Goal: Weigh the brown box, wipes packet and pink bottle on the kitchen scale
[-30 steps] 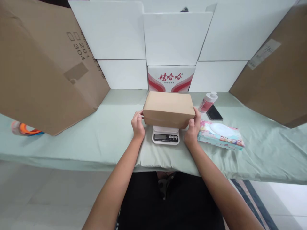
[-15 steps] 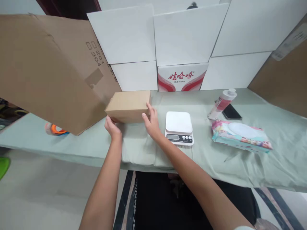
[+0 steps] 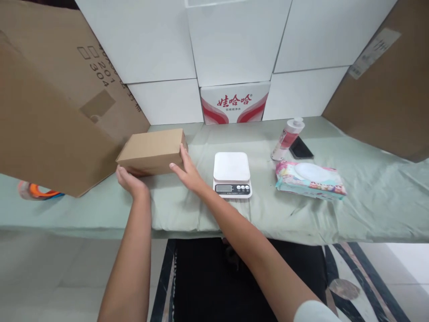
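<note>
A large leaning carton point(image 3: 50, 120) walls the table's left; green cloth point(image 3: 368, 201) lies open rightward. The small brown box point(image 3: 151, 151) rests beside it, clamped endwise: left hand point(image 3: 129, 180) fingers curled at its near-left corner, right hand point(image 3: 187, 169) fingers extended flat on its right end. The white scale point(image 3: 232, 167) stands bare, near.

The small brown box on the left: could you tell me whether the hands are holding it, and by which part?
Yes. The small brown box is held by its two ends: the left hand at the near-left end, the right hand against the right end.
</note>
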The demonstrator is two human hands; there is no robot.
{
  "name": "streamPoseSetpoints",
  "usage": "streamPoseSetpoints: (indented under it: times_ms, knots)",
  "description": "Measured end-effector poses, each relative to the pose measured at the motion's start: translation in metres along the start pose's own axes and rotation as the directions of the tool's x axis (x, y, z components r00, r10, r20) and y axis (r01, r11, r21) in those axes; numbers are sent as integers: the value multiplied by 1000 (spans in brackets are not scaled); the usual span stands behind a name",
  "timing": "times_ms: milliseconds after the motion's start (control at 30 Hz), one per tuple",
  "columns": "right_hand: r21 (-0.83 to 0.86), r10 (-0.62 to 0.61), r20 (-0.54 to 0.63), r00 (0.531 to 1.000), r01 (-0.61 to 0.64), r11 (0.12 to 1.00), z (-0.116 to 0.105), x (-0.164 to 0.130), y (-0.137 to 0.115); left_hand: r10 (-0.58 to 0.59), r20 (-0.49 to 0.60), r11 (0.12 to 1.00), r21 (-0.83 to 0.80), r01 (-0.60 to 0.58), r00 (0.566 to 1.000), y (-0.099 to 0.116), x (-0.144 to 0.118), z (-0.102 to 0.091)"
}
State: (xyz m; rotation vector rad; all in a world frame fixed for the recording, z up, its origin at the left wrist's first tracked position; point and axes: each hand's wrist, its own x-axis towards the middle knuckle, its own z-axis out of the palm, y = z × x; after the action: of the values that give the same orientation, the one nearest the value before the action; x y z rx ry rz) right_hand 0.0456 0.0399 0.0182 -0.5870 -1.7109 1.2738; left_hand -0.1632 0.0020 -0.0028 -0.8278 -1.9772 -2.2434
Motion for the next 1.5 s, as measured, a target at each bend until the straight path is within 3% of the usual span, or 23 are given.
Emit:
streamPoseSetpoints:
  times_ms: [67, 100, 167, 233, 267, 333, 400, 433, 467, 500, 533, 600, 633, 700, 767, 867, 933, 967, 1100, 1200, 1300, 1367, 1500]
  knots:
    - [-15, -57, -33, 998, 57, 998, -10, -15, -16, 210, -112, 975, -48, -216, 971, 17, -13, -2]
    - [-35, -102, -63, 993, 100, 994, -20, -28, -27, 340, -118, 935, -67, -349, 933, 29, -25, -2]
    - [-107, -218, -159, 963, 203, 973, -51, -61, -56, 562, 5, 821, -126, -557, 827, 56, -61, 6]
    - [-243, -345, -316, 884, 276, 930, -95, -101, -87, 622, 221, 780, -263, -568, 751, 88, -110, 25]
    - [-331, -417, -453, 788, 285, 900, -121, -120, -101, 645, 365, 763, -334, -553, 671, 104, -137, 39]
    - [-490, -513, -652, 558, 207, 847, -175, -154, -124, 640, 677, 747, -436, -502, 363, 135, -190, 74]
    - [-566, -538, -740, 404, 58, 822, -229, -181, -133, 505, 859, 793, -424, -437, 84, 165, -233, 114]
    - [-566, -519, -775, 361, -31, 824, -254, -192, -132, 415, 909, 812, -389, -434, -39, 177, -250, 134]
    - [-535, -465, -811, 356, -129, 835, -277, -203, -128, 323, 935, 819, -354, -452, -147, 188, -263, 152]
    - [-464, -371, -856, 361, -220, 858, -297, -212, -120, 234, 947, 824, -314, -471, -222, 196, -272, 168]
    - [-362, -243, -894, 378, -287, 887, -315, -220, -110, 154, 947, 829, -279, -485, -281, 201, -279, 181]
    - [-133, 17, -911, 412, -332, 934, -339, -231, -88, 67, 936, 840, -239, -486, -345, 203, -287, 197]
    - [-43, 108, -894, 435, -324, 945, -346, -235, -77, 62, 932, 853, -235, -466, -357, 200, -290, 201]
    - [48, 174, -860, 480, -263, 964, -351, -237, -60, 107, 933, 890, -244, -386, -344, 191, -296, 201]
    - [66, 151, -853, 499, -184, 981, -346, -234, -52, 167, 942, 925, -252, -283, -292, 183, -301, 197]
    - [98, 130, -865, 484, -89, 991, -333, -221, -57, 237, 949, 944, -275, -181, -207, 181, -298, 187]
    - [99, 109, -860, 498, -47, 994, -321, -205, -68, 324, 937, 929, -341, -147, -128, 185, -284, 179]
    - [81, 83, -846, 527, -27, 996, -315, -195, -74, 385, 920, 910, -392, -138, -73, 187, -272, 174]
    - [-71, -105, -708, 699, 77, 994, -280, -136, -81, 568, 809, 821, -542, -179, 152, 181, -206, 152]
    - [-184, -204, -642, 739, 109, 977, -248, -88, -66, 527, 804, 850, -490, -194, 276, 154, -161, 137]
    - [-193, -185, -586, 789, 86, 977, -221, -59, -43, 428, 822, 902, -414, -121, 375, 119, -136, 128]
    - [-172, -159, -534, 830, 78, 982, -210, -54, -30, 376, 831, 921, -382, -73, 410, 99, -131, 125]
    - [-193, -165, -462, 871, 83, 978, -208, -59, -16, 332, 855, 937, -347, -36, 399, 82, -134, 122]
